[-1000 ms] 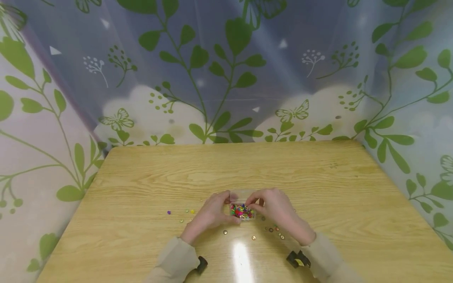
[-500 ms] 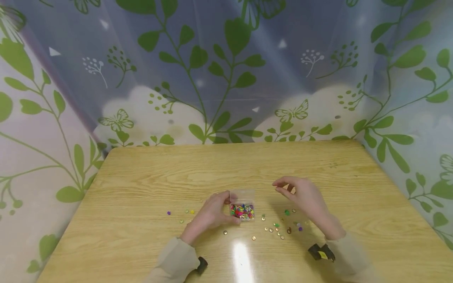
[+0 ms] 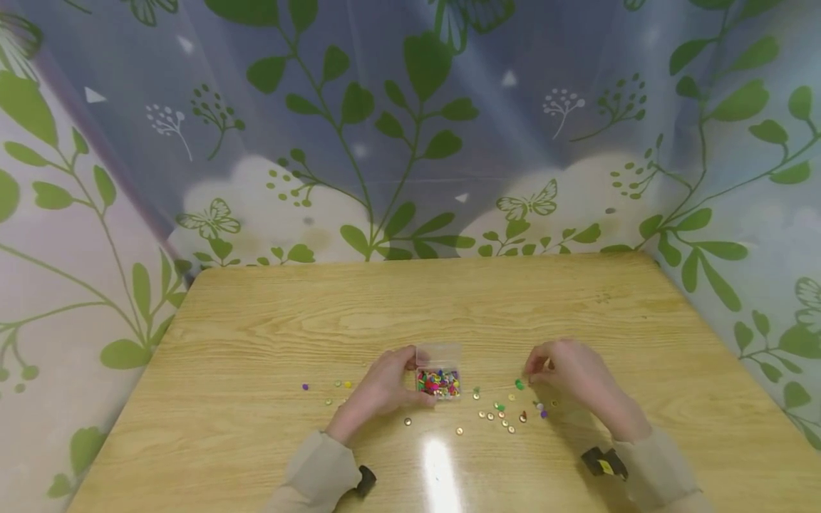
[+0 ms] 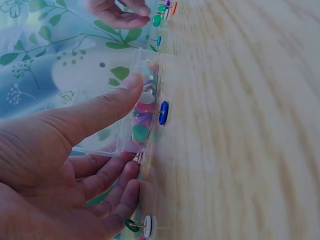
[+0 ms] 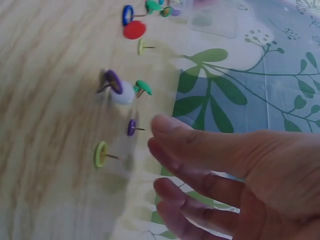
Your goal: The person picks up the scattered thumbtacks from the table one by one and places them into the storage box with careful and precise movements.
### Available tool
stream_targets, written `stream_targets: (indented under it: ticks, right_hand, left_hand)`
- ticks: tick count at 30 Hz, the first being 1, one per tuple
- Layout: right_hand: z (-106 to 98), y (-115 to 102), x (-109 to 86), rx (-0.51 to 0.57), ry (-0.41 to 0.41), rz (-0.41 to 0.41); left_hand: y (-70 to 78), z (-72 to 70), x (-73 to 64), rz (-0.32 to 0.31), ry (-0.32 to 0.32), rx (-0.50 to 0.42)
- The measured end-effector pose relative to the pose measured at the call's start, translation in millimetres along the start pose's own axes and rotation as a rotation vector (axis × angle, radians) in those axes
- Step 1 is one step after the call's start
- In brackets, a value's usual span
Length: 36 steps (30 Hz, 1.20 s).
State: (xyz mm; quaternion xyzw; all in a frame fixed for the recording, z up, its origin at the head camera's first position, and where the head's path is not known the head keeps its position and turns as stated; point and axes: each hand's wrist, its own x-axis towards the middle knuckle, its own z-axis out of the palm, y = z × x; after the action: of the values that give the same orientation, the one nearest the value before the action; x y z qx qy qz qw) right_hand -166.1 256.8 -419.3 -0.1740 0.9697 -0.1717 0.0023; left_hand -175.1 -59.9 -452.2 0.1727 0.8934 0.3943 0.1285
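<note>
My left hand (image 3: 388,385) grips a small clear plastic box, its hinged lid (image 3: 442,352) raised at the back and its inside full of colourful thumbtacks (image 3: 436,385). In the left wrist view the thumb lies along the near side of the box, with the fingers behind it. Low over the loose tacks right of the box is my right hand (image 3: 574,370), fingers loosely bent. The right wrist view has nothing between its thumb and fingers. Beside the thumb tip lies a purple thumbtack (image 5: 131,127), with a yellow-green thumbtack (image 5: 100,154) nearby.
Loose tacks spread over the wooden table (image 3: 288,313), mostly between box and right hand. Several lie left of the left hand, including a purple tack (image 3: 305,387). A blue tack (image 4: 163,113) lies point toward the box. A leaf-patterned curtain (image 3: 410,128) hangs behind the table.
My right hand has left the box and moved right, then come down beside the scattered tacks. The left hand and the box have stayed put.
</note>
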Motion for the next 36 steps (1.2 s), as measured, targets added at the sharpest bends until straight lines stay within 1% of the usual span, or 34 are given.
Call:
stream_targets:
  ticks: [3,11,14,21,28,33,36]
  right_hand:
    - [4,3,0.8,0.006,-0.022,0.008]
    - [9,9,2.8,0.027,-0.029,0.033]
    - [11,11,3.6,0.024,-0.013,0.026]
    - [14,9,5.8,0.006,0.069,-0.022]
    - [16,-4,9.2,0.017,0.088,-0.042]
    - [19,-22,13.4,0.042,0.082,-0.08]
    - [21,-35,16.6,0.039,0.089,-0.114]
  left_hand:
    - [-0.6,0.1,-0.1,-0.005,0.001,0.0]
    - [-1.1,-0.4,0.1,-0.008,0.002,-0.003]
    - [-1.2,-0.4,0.0,-0.014,0.0,-0.001]
    - [-1.8,0.3,-0.2,-0.015,0.0,0.005]
    - [-2.6,0.6,0.0,-0.004,0.001,0.0]
    - [-2.3,0.5,0.4,-0.002,0.003,0.007]
    - [-1.9,1.0,0.6,-0.003,0.0,0.01]
